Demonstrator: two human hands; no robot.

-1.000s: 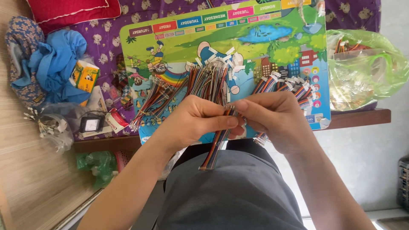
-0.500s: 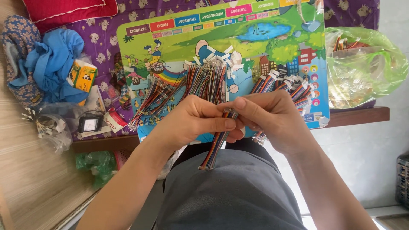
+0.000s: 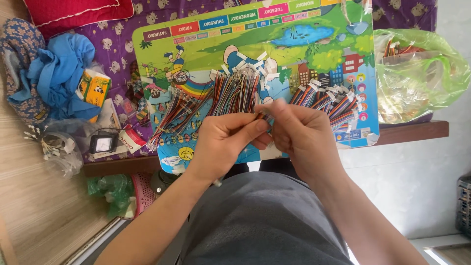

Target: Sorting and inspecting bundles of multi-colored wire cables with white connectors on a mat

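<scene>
- The left hand [image 3: 223, 142] and the right hand [image 3: 301, 135] met fingertip to fingertip, and their backs hid most of what lay between them.
- Only a short bit of a multicoloured wire piece [image 3: 264, 116] showed in the pinch of both grips; how much of it each grip covered could not be told.
- Both grips were closed tight: the left thumb and forefinger lay flat on the wire piece, and the right fingers curled in over its other end.
- Just beyond the left grip, a large bundle of ribbon wires [image 3: 235, 93] with white plug ends lay fanned on the picture board [image 3: 206, 54]; its near ends vanished behind the knuckles.
- Farther out to the left of that grip lay a second fan of wires [image 3: 174, 115], touching the first.
- Just beyond the right grip sat a smaller bunch of wires [image 3: 328, 100], partly covered by the right fingers.
- Well out past the right grip, a green plastic bag [image 3: 422, 73] held more wire pieces, blurred by the film so that no count was possible.
- Far left of the left grip, a clear bag [image 3: 61, 152] held small white-tipped bits, too small to make out.
- The picture board rested on a purple patterned bed [image 3: 122, 34], and its top edge was cut off by the frame.
- The person's grey lap [image 3: 265, 221] filled the bottom of the view.
</scene>
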